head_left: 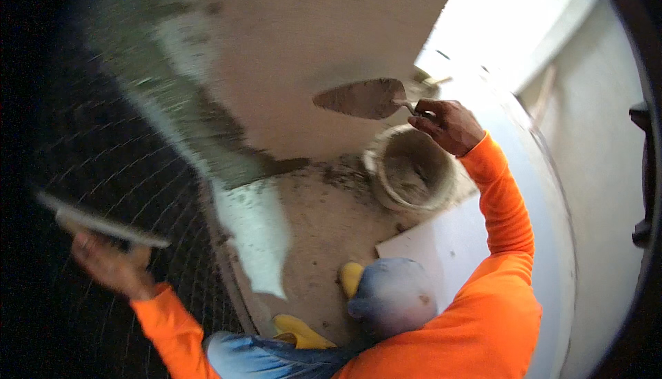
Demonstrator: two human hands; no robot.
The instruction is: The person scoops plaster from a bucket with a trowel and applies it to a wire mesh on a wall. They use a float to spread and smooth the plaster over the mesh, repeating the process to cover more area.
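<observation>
My right hand (447,125) is closed round the handle of a pointed trowel (364,99), raised above a bucket and in front of the wall. Its blade points left, and its face is coated grey-brown. The bucket (378,172) has a dirty, crusted rim and some mortar (412,180) inside. At the lower left, my left hand (114,267) grips a flat plastering float (103,222), seen almost edge-on and slightly blurred. Damp grey-green mortar (224,138) covers part of the wall (289,48) and ends in a ragged edge.
Dark mesh (131,165) fills the left side. A pale sheet (441,251) lies on the floor right of the bucket. My yellow boots (303,332) stand on the dirt-strewn floor (314,241). A light grey wall (600,145) rises at the right.
</observation>
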